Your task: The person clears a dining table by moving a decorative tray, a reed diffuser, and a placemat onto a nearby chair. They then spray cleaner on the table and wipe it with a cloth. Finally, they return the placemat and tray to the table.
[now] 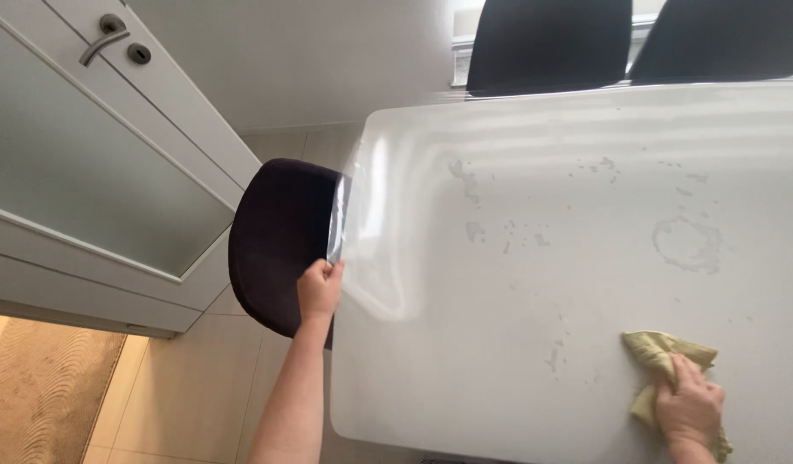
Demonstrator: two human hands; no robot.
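Right hand point(690, 406) lies flat on a yellow-green cloth point(669, 354), fingers spread and pressing it down onto the white worktop point(517, 344) near the lower right corner of the view; it presses rather than grips, and the cloth shows crumpled above the fingers and again below the wrist. Left hand point(319, 290) is closed on the worktop's left edge, thumb on top and fingers curled under, with the bare forearm reaching up from the bottom of the view. Just beside that hand, a dark chair point(280, 241) stands at the end of the worktop, its rounded back touching or nearly touching the edge. Up the surface from the cloth, well apart from it, a faint ring-shaped mark point(687, 243) shows, and small dried smears point(469, 182) are scattered across the middle, a few of them near the cloth. Light glares along the left part of the glossy top. At the far edge stand two more dark chair backs point(547, 43), side by side. To the left is a white door point(113, 146) with a frosted pane and a metal handle point(104, 39), over pale floor tiles point(207, 378), with a beige rug point(44, 387) in the bottom left corner
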